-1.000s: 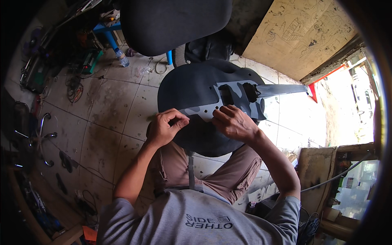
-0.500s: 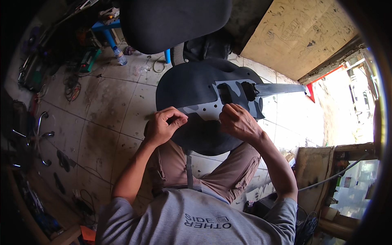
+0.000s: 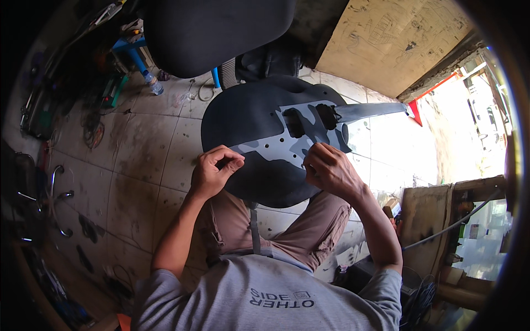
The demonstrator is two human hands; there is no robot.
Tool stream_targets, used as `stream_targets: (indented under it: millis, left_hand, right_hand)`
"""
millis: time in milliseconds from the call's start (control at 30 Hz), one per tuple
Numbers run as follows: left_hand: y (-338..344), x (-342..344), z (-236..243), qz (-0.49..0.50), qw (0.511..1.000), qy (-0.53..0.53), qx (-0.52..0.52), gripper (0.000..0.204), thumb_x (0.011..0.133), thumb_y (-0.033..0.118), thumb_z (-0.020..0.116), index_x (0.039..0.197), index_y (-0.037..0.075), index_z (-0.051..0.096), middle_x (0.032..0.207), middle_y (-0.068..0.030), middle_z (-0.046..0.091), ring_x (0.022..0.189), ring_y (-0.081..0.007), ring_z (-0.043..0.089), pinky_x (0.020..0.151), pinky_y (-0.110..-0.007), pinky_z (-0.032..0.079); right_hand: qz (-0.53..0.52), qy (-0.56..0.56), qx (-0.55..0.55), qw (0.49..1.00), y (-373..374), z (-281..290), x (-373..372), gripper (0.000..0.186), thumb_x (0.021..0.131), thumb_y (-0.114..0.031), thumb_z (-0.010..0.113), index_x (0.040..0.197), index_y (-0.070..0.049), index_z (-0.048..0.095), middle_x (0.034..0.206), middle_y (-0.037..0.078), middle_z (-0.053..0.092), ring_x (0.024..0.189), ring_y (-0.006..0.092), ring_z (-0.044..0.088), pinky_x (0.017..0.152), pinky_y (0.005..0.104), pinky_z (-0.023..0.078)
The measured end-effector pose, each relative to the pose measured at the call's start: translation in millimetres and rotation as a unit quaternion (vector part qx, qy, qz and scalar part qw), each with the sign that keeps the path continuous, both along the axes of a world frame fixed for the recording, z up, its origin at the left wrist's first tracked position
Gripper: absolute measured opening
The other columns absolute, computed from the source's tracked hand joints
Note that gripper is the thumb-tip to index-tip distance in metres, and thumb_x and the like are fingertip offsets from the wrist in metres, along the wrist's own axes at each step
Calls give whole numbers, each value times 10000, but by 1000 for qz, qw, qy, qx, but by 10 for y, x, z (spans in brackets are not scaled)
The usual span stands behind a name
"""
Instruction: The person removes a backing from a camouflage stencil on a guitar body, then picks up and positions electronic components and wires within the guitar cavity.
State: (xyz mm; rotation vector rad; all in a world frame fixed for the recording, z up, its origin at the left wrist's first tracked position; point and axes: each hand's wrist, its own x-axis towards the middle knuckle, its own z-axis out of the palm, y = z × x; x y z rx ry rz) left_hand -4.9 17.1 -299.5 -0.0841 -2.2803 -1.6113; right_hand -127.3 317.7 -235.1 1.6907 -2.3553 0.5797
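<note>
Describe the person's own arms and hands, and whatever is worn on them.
The left hand and right hand are gloveless, with no watch or band visible at either wrist. Both forearms are bare. Short grey sleeves cover the upper arms, part of a grey T-shirt with dark print.

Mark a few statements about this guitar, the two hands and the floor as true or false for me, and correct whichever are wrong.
1. The guitar shows pale and dark grey patches. True.
2. Its neck points toward the person's left. False: it points right.
3. The right hand is wrapped around the neck. False: it is at the guitar's near side, apart from the neck.
4. The left hand is curled rather than spread flat. True.
5. A clear bottle is on the floor. True.
6. The floor is bare wood. False: it is pale, stained tile.
</note>
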Motion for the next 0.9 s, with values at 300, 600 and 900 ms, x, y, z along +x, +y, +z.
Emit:
stream_targets:
  millis: [300, 600, 900]
  left_hand:
    - [586, 332, 466, -23, 996, 43, -70, 361, 819, 325, 902, 1026, 54, 781, 942, -61, 747, 833, -172, 732, 733, -307, 586]
    - [906, 456, 294, -105, 985, 95, -98, 189, 878, 135, 839, 981, 48, 705, 935, -64, 683, 852, -251, 698, 740, -367, 584]
    - [643, 246, 141, 46, 997, 62, -2, 186, 1063, 177, 672, 989, 30, 586, 916, -48, 597, 741, -114, 535, 674, -244, 442]
  right_hand:
    - [-63, -326, -111, 937, -37, 178, 622, 107, 821, 8, 694, 911, -24, 646, 886, 112, 605, 764, 300, 674, 686, 398, 551]
    - [-136, -581, -166, 785, 44, -26, 1014, 133, 912, -107, 758, 932, 11, 700, 851, 111, 635, 732, 203, 653, 662, 325, 514]
    - [-265, -196, -86, 940, -214, -136, 443, 231, 891, -248, 815, 900, -33, 729, 911, 102, 647, 737, 305, 697, 666, 417, 544]
